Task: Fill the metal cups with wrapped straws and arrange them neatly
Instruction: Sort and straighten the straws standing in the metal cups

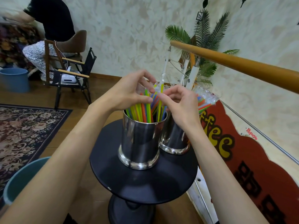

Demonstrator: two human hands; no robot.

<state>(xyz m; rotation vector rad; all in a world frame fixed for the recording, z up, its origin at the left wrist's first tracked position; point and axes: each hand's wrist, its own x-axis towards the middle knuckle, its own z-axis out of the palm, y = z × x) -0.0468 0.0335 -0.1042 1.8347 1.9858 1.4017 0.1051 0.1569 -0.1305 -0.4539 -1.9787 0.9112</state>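
Two shiny metal cups stand on a small round black table (145, 183). The near cup (140, 143) holds several wrapped straws (142, 112) in green, yellow, orange and blue. The far cup (174, 139) sits behind it to the right, its straws (204, 101) partly hidden by my right hand. My left hand (129, 91) curls over the near cup's straw tops, thumb and fingers pinching them. My right hand (176, 102) pinches a yellow straw (159, 107) in the same bunch.
A wooden handrail (242, 65) crosses the upper right above a red "Coffee" sign (242, 151). A teal bucket (22, 177) stands at lower left on a patterned rug (24, 126). A folding chair (72, 78) and a seated person (47, 29) are at back left.
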